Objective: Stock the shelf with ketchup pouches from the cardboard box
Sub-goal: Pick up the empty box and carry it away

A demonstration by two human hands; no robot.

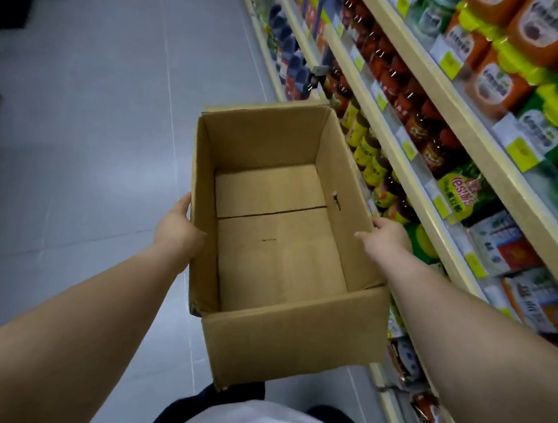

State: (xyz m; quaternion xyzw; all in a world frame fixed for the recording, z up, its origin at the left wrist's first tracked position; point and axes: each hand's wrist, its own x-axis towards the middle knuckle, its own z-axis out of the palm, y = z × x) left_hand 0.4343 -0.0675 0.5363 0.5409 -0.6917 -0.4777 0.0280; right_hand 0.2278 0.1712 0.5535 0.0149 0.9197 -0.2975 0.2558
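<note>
Arms outstretched, the right grip [383, 234] clamps the cardboard box [291, 343] by its right rim, the left grip [179, 225] pressing its left wall (fingers hidden, so I cannot tell their curl).

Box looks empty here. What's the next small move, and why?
Probably set the cardboard box down or carry it off. Its floor is bare, no pouches show inside, and the left hand and right hand hold its side walls beside the shelf.
</note>
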